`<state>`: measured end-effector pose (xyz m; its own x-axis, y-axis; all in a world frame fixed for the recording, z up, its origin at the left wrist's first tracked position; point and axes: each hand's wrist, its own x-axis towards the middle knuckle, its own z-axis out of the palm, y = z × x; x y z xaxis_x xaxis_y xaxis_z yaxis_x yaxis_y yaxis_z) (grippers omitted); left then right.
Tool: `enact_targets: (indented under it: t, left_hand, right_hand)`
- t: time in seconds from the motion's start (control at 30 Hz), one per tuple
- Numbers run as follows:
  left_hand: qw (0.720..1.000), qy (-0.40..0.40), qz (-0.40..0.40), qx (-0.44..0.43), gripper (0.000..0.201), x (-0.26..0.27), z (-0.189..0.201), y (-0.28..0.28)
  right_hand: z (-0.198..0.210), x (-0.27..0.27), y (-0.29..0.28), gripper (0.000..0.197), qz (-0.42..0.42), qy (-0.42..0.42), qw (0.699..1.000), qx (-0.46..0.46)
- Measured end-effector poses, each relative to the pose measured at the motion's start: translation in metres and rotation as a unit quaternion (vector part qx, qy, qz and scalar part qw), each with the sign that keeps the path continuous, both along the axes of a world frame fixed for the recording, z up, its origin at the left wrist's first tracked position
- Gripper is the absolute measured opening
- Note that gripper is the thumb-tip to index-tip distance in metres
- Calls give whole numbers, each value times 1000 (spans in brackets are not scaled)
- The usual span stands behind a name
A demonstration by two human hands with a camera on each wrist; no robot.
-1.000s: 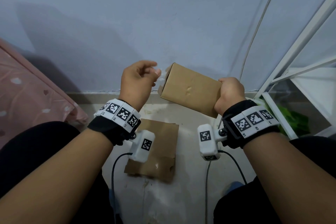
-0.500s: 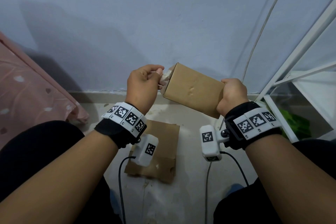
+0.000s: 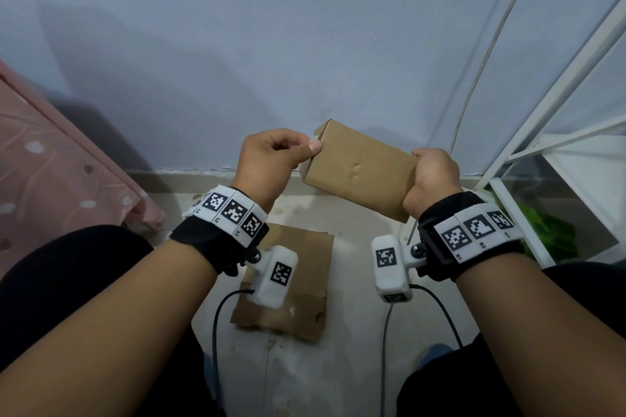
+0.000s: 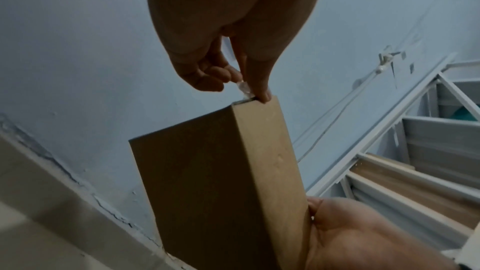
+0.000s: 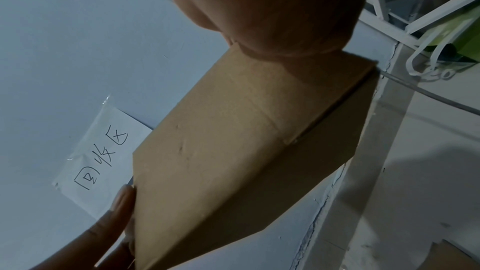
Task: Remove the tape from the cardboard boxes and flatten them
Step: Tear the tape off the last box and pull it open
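Note:
A small brown cardboard box (image 3: 360, 169) is held in the air in front of the wall. My right hand (image 3: 432, 179) grips its near right end, fingers wrapped behind it. My left hand (image 3: 274, 159) is at the box's far left end, thumb and fingers pinching a crumpled bit of clear tape (image 4: 243, 88) at the box's top corner. In the left wrist view the box (image 4: 207, 182) stands on end, with the thumb tip on its edge. The right wrist view shows the box (image 5: 246, 151) under my palm. A flattened cardboard box (image 3: 294, 284) lies on the floor between my knees.
A blue wall stands close ahead, with a taped paper sign (image 5: 103, 151) and a white cable (image 3: 481, 54) on it. A white metal rack (image 3: 559, 152) with a green bag (image 3: 548, 237) is at the right. Pink bedding (image 3: 57, 166) is at the left.
My left hand moved from just off the box's left end back onto it and now pinches the tape at the corner. The right hand keeps its grip.

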<state>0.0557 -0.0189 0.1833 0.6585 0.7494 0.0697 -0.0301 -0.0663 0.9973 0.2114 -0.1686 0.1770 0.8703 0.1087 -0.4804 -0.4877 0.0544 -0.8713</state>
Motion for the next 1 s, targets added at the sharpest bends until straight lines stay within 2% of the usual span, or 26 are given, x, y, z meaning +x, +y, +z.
enact_targets:
  t: [0.13,0.23,0.37,0.43,0.5,0.6,0.67,0.77,0.83,0.9,1.0]
  left_hand:
    - [998,-23,-14,-63,5,1,2,0]
    - [994,-41,-25,-100,9,3,0,1]
    - [995,-40,-21,-91,12,5,0,-1]
    - [998,-35,-9,-51,15,5,0,-4]
    - [998,-31,8,48,19,3,-1,-6]
    - [983,8,13,182,23,2,-4,-10]
    - [985,55,21,161,31,5,-5,-9]
    - [996,74,6,59,47,6,-6,-4]
    - [996,74,-30,28,87,3,-6,-2]
    - [994,84,-68,33,110,-1,-2,-8]
    - [991,82,-94,46,116,-4,-1,-11]
  right_hand:
    - [-1,1,2,14,5,0,1000,13]
    - [-3,0,1,32,0,-6,1000,1]
    - [-1,-2,2,20,-1,13,1000,12]
    - [0,-5,2,25,-4,26,1000,13]
    - [-2,-3,2,26,-9,29,999,16]
    - [-4,-3,1,35,-8,25,1000,13]
    - [-5,-6,2,31,-1,28,999,17]
    - [-4,-12,5,19,4,32,999,15]
    - [-5,-13,5,21,9,37,999,21]
    - [-2,-16,4,23,11,43,999,15]
    - [2,-19,3,20,13,37,999,3]
